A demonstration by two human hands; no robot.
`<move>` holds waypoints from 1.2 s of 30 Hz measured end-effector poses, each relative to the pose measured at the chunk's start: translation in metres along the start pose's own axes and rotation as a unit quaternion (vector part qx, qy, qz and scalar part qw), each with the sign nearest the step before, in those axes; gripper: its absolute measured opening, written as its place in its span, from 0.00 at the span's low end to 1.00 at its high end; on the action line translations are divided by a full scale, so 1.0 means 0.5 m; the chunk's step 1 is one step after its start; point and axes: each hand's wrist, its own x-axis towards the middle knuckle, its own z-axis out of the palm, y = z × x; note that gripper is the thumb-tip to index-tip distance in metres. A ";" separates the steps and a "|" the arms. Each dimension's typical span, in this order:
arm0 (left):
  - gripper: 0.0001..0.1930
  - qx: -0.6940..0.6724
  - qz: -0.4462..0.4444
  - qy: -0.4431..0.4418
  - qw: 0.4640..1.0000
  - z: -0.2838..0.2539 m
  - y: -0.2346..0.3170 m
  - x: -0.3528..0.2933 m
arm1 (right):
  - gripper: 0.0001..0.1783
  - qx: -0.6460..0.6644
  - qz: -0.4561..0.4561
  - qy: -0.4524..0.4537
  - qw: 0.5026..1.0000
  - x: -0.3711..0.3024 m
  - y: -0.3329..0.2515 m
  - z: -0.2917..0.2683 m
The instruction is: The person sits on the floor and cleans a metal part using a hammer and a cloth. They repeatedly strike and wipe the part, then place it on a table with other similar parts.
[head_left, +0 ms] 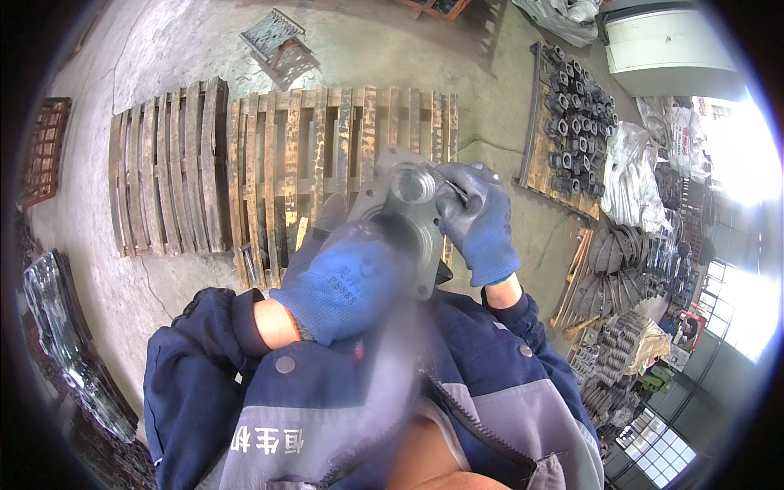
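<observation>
A grey metal casting [413, 207] is held up in front of my chest. It has a flat flange with small bolt holes, a round ridged bore at its upper end and a larger round opening below. My left hand [347, 282], in a blue knit glove with a dark coated palm, is closed on the casting's left side; blur hides part of its fingers. At the right edge of the upper bore, my gloved right hand [478, 216] has its fingers pinched together. Something thin and dark shows between them, too small to name.
Wooden pallets [167, 171] lie on the concrete floor beyond my hands. A small metal rack [273, 37] stands farther off. To the right, a pallet carries several dark metal parts [572, 118], with plastic-wrapped goods [633, 171] and stacked castings [616, 253] beside it. Black wrapped material [73, 343] lies at left.
</observation>
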 end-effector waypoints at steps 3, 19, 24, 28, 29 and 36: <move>0.06 -0.002 0.015 0.029 0.999 -0.006 -0.001 -0.001 | 0.15 -0.023 -0.034 -0.002 0.999 0.003 -0.007 0.009; 0.06 -0.008 0.025 0.038 0.999 -0.025 -0.018 0.004 | 0.10 -0.155 0.004 -0.037 0.987 0.024 -0.044 0.017; 0.06 -0.011 0.012 0.008 1.000 -0.029 -0.022 0.008 | 0.10 -0.116 -0.013 -0.037 0.993 0.029 -0.048 0.019; 0.07 -0.018 0.022 0.032 0.999 -0.030 -0.024 0.004 | 0.11 -0.161 0.026 -0.052 0.985 0.030 -0.054 0.022; 0.07 -0.016 0.020 0.028 0.999 -0.028 -0.025 0.005 | 0.12 -0.176 0.036 -0.057 0.982 0.030 -0.055 0.023; 0.07 -0.025 0.028 0.092 0.995 -0.005 -0.031 0.004 | 0.10 -0.137 0.004 -0.024 0.990 0.030 -0.053 0.028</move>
